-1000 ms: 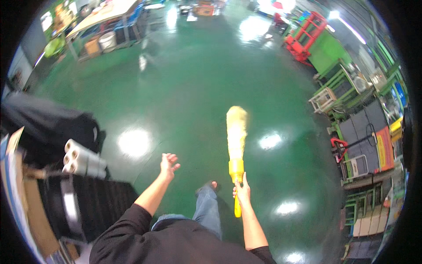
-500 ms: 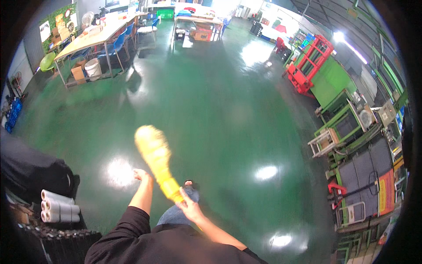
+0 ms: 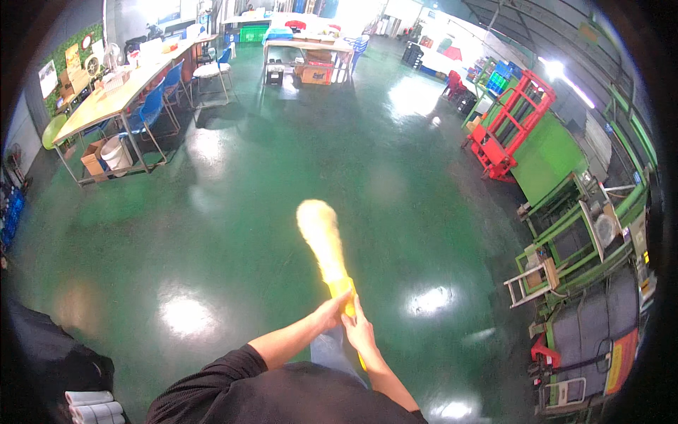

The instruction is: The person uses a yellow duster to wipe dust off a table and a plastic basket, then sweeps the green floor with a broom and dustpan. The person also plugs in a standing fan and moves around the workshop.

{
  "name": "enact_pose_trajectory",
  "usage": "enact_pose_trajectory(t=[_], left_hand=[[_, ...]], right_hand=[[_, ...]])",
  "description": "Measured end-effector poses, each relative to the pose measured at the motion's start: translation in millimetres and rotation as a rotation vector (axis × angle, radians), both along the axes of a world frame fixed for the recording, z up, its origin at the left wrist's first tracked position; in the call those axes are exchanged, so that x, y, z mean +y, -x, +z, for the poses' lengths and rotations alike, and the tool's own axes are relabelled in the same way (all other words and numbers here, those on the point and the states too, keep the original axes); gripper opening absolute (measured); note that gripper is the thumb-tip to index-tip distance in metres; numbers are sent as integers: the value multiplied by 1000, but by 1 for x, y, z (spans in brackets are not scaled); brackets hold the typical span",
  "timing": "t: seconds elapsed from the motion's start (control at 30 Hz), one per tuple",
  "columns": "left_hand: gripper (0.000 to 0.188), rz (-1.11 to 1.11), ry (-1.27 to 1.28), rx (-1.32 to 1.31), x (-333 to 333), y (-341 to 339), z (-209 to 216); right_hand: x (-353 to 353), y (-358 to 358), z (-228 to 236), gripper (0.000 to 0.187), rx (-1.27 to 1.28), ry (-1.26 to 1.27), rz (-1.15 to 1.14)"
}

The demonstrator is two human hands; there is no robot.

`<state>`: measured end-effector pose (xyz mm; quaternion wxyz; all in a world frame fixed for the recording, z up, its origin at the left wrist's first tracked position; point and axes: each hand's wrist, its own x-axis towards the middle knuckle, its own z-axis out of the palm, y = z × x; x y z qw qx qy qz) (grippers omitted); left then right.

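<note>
A yellow fluffy duster (image 3: 320, 237) points away from me over the floor, its fuzzy head at the far end. My right hand (image 3: 360, 331) is wrapped round its yellow handle, and a bit of the handle's end shows below, beside my right forearm. Just to the left, my left hand (image 3: 329, 312) is closed against the handle near the base of the fluffy head. The two hands almost meet, and some fingers are hidden.
Glossy green floor (image 3: 268, 184) spreads ahead. A long table (image 3: 99, 116) with blue chairs (image 3: 148, 109) stands far left, another table (image 3: 307, 46) at the back. On the right are a red lift frame (image 3: 519, 116) and green machinery (image 3: 565, 233). White rolls (image 3: 95, 408) lie near left.
My left hand has come across from empty air onto the duster's handle. The duster has swung right and points more straight ahead. The surroundings have shifted in view.
</note>
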<state>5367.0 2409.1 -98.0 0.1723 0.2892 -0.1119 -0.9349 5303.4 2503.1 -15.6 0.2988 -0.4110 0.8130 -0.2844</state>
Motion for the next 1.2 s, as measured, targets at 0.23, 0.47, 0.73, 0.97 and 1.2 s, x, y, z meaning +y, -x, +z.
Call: enact_pose_trajectory(t=[0.23,0.47,0.73,0.97,1.2], left_hand=[[58,972,-186,-272,-369,-45,-109],[70,1498,-207,-379,-591,-158,-192],[53,1227,-302,-427,-1010,-86,-94],[65,609,-84,-579,-1419,-23,-73],[50,261,26,-1275,-1504,-69,-146]], right_hand=[[-303,60,18,84,38,-248,667],[-625,104,37,71,185,-212,1320],[-955,193,95,69,115,-494,999],[-1219,320,36,72,-48,-349,753],[-1580,405,-129,46,405,-634,369]])
